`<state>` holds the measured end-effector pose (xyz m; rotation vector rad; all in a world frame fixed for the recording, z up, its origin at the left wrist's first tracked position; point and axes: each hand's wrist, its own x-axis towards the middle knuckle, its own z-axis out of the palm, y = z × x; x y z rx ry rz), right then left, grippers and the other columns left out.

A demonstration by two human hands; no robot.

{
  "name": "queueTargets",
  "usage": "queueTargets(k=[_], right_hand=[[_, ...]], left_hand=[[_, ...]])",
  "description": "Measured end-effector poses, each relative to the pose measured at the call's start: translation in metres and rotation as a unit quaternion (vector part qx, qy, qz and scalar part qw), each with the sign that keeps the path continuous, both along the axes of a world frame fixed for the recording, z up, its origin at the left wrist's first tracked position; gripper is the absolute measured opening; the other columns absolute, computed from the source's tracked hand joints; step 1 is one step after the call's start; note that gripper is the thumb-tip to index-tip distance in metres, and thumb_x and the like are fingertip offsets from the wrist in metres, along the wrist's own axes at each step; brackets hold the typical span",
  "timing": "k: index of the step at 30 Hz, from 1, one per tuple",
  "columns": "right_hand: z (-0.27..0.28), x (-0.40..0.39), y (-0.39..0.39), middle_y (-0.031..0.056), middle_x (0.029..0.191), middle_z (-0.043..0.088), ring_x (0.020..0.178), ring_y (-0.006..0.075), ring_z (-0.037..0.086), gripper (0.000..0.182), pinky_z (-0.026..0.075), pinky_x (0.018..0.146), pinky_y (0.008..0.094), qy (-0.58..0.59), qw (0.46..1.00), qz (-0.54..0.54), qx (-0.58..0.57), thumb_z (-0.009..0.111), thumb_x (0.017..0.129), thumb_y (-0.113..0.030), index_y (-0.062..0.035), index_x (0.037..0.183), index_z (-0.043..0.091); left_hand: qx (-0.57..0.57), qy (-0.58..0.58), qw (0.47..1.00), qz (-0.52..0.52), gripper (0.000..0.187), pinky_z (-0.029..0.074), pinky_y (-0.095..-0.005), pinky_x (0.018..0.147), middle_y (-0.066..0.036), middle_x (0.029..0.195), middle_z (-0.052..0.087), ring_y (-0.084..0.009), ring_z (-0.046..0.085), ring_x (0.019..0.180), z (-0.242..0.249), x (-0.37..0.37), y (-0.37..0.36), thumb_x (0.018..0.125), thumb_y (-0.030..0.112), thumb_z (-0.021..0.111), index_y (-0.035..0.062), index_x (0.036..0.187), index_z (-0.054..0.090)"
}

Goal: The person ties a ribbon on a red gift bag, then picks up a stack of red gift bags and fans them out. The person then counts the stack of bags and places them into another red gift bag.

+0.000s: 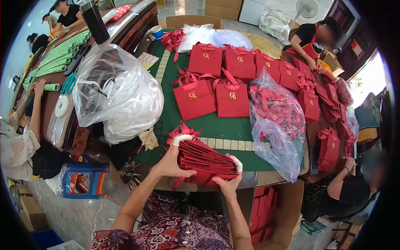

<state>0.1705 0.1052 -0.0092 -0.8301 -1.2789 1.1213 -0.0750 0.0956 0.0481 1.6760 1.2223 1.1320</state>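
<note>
Between my two hands is a thick stack of flat red paper gift bags (204, 163), their edges fanned toward me and red ribbon showing at the left end. My left hand (175, 160) grips the left end, thumb in front, with a white wrap on one finger. At the right end my right hand (230, 175) clasps the stack, and it too has a white-wrapped finger. Just beyond, on the green table mat (196, 124), stand two red gift bags with gold lettering: a left one (195, 100) and a right one (232, 100).
More red bags (206, 60) stand in a row behind. A clear plastic bag of red ribbon (277, 108) lies right; a plastic bag of white material (129, 100) sits left. A cardboard box of red bags (287, 212) is below the table. Several people work around.
</note>
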Motion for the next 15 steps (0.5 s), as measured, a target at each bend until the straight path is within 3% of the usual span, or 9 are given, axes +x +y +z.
queueTargets(k=[1,5,8,15], right_hand=[[0.001,0.0,0.0,0.0123,0.125,0.054,0.111,0.0227,0.057,0.091,0.048,0.097,0.0367,-0.02,1.0,-0.012,0.008,0.096,0.057,-0.035,0.0005,0.127,0.049],[0.004,-0.001,0.009,0.0074,0.113,0.05,0.102,0.0203,0.057,0.089,0.049,0.091,0.0361,-0.072,0.994,-0.04,0.071,0.097,0.055,-0.037,0.0003,0.122,0.052],[0.011,-0.005,0.017,0.0118,0.106,0.055,0.094,0.0242,0.059,0.09,0.051,0.083,0.0366,-0.134,0.98,-0.057,0.137,0.098,0.05,-0.041,-0.0011,0.118,0.054],[-0.015,0.0,0.009,0.0146,0.117,0.052,0.104,0.0266,0.058,0.104,0.05,0.091,0.0387,-0.113,0.989,-0.037,0.09,0.096,0.048,-0.047,0.0002,0.128,0.051]], left_hand=[[-0.042,-0.065,0.997,-0.018,0.103,0.031,-0.0377,0.111,-0.016,0.136,0.04,-0.0259,0.04,0.13,-0.001,0.003,-0.002,0.059,0.025,0.089,0.0039,0.141,0.031],[-0.009,-0.051,0.998,-0.025,0.107,0.032,-0.0375,0.111,-0.015,0.136,0.041,-0.025,0.04,0.13,0.001,0.008,-0.005,0.059,0.024,0.089,0.0041,0.144,0.027],[-0.016,-0.063,0.997,-0.036,0.117,0.03,-0.0382,0.112,-0.017,0.14,0.038,-0.026,0.038,0.133,-0.001,0.004,-0.003,0.058,0.025,0.092,0.0039,0.148,0.018],[-0.003,0.002,0.998,-0.064,0.14,0.023,-0.041,0.117,-0.022,0.149,0.028,-0.0317,0.03,0.14,-0.008,-0.008,0.0,0.051,0.038,0.097,0.0027,0.152,0.007]])
